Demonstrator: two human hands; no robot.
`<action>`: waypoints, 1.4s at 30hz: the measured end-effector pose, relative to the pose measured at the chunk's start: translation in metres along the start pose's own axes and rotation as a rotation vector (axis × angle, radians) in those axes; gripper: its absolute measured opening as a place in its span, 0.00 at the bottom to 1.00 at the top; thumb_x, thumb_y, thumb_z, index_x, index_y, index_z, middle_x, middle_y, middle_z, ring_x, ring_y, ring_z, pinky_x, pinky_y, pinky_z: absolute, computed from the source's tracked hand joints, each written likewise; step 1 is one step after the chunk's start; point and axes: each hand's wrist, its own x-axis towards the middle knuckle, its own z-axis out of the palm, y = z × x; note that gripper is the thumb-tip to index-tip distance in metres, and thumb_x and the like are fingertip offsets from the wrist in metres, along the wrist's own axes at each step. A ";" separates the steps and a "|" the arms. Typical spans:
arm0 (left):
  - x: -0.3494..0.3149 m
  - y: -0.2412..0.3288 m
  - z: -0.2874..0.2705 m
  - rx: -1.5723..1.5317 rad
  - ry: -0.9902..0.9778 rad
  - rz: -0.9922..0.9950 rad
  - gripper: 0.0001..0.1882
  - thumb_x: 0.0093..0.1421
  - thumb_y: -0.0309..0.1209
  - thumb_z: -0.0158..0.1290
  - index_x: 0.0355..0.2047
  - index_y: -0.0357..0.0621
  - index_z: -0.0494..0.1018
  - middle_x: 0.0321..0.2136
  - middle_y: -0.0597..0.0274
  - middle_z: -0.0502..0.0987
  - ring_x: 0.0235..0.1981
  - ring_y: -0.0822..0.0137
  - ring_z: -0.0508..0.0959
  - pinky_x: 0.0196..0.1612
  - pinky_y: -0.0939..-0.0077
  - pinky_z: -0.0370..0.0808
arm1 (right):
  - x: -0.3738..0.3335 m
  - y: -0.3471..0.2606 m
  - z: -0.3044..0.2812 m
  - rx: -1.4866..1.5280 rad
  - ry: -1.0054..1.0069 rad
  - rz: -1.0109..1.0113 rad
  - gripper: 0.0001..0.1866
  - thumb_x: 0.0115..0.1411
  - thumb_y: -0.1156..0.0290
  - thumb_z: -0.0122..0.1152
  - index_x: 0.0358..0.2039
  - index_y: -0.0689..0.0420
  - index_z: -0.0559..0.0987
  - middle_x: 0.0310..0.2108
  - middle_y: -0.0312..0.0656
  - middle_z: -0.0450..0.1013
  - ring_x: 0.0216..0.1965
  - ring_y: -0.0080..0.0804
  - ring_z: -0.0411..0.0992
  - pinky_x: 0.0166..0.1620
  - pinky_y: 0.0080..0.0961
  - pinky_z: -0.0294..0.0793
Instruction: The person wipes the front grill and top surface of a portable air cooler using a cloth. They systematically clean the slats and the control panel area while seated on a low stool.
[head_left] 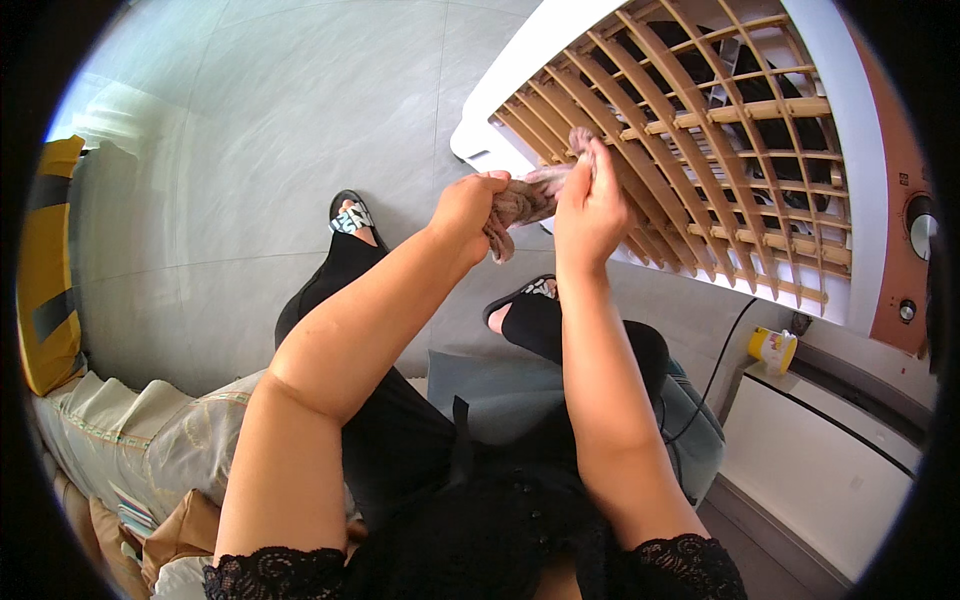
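A bunched, twisted pinkish-brown cloth [522, 203] stretches between my two hands. My left hand [462, 212] is closed around its left end, and a loose tail hangs below that fist. The fingers of my right hand [592, 218] are wrapped on the other end, with a bit of cloth poking out above them. Just beyond my right hand stands a white appliance with a beige slatted grille [700, 130]. Dark parts show behind the slats. Its brown side panel [893, 240] carries round knobs, the larger one [920, 228] silver-faced.
Below my hands is a grey tiled floor [250, 150], where my slippered feet rest. A yellow-and-black item [50, 290] and a fabric-covered seat [180, 430] are at left. At right, a yellow-and-white cup [773, 349] stands on a white cabinet [810, 460]; a black cord [722, 380] hangs nearby.
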 end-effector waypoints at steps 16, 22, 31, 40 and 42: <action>-0.009 0.014 -0.001 -0.005 -0.022 -0.019 0.06 0.63 0.30 0.50 0.37 0.40 0.72 0.31 0.61 0.74 0.27 0.67 0.72 0.29 0.72 0.70 | 0.031 -0.028 -0.015 -0.453 -0.601 0.253 0.15 0.62 0.64 0.51 0.44 0.58 0.77 0.30 0.54 0.78 0.32 0.57 0.76 0.38 0.47 0.75; -0.018 0.015 0.008 0.047 -0.082 0.059 0.07 0.62 0.32 0.51 0.33 0.40 0.70 0.21 0.65 0.70 0.17 0.73 0.65 0.18 0.76 0.59 | -0.030 -0.008 -0.029 0.237 -0.280 0.483 0.12 0.59 0.72 0.63 0.43 0.58 0.81 0.21 0.30 0.73 0.18 0.14 0.66 0.23 0.12 0.67; -0.031 0.000 0.015 0.644 -0.377 0.649 0.17 0.61 0.32 0.58 0.47 0.35 0.72 0.39 0.59 0.79 0.38 0.74 0.76 0.39 0.79 0.73 | -0.012 -0.035 -0.064 1.193 -0.263 1.348 0.16 0.63 0.59 0.58 0.47 0.55 0.77 0.40 0.33 0.74 0.40 0.24 0.70 0.45 0.25 0.65; -0.065 -0.015 0.022 0.944 -0.370 1.099 0.23 0.57 0.37 0.62 0.48 0.37 0.71 0.42 0.54 0.73 0.40 0.67 0.75 0.43 0.73 0.73 | -0.006 -0.027 -0.087 1.332 -0.275 1.284 0.11 0.64 0.60 0.56 0.40 0.54 0.75 0.35 0.35 0.73 0.34 0.23 0.72 0.39 0.22 0.74; -0.071 -0.014 0.023 0.822 -0.410 0.773 0.22 0.59 0.36 0.60 0.50 0.38 0.69 0.34 0.60 0.76 0.33 0.74 0.76 0.35 0.79 0.73 | -0.004 -0.029 -0.088 1.336 -0.335 1.258 0.10 0.64 0.62 0.57 0.39 0.55 0.75 0.34 0.35 0.73 0.33 0.21 0.72 0.38 0.20 0.74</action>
